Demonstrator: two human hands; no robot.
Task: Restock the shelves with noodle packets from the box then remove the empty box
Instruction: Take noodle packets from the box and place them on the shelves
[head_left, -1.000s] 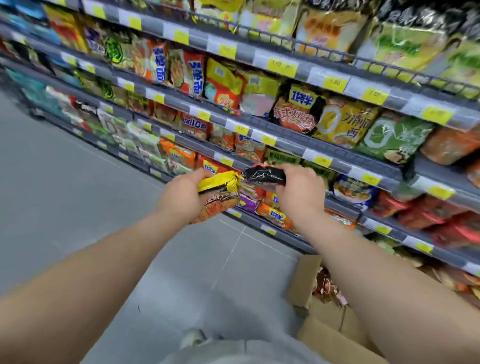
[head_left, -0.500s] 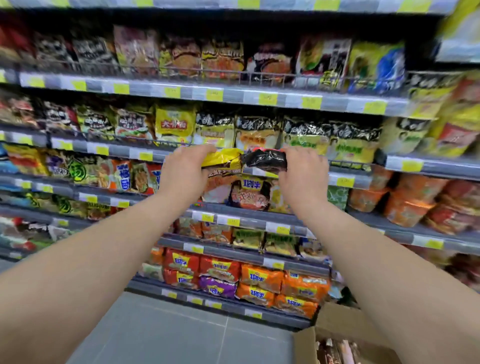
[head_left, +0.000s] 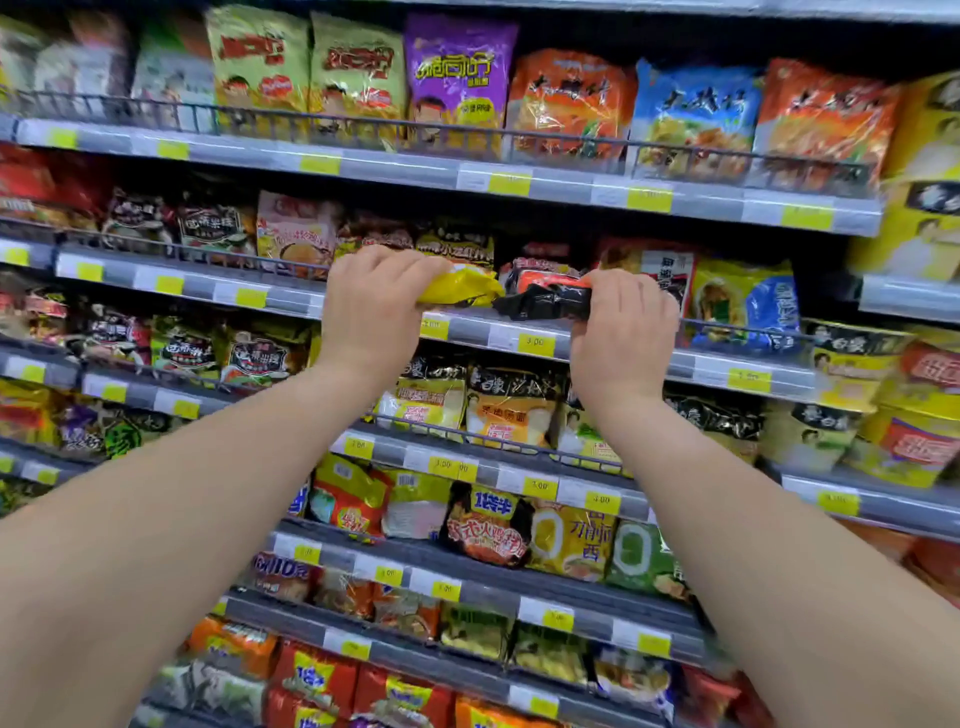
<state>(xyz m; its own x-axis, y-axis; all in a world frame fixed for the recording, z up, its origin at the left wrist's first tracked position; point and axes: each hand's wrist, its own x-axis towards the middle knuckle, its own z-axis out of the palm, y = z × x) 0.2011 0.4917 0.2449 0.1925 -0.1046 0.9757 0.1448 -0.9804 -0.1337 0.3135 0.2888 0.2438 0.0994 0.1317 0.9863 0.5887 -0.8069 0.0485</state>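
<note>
Restocking underway: left hand gripped a yellow noodle packet, right hand a black noodle packet, both just above the price rail. Next, probably: lift them over that rail into matching rows.

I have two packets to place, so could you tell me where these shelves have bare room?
A dark gap shows right of the blue and yellow plastic packet; a bare grey shelf strip runs before the green plastic packet. The top shelf is packed tight.
</note>
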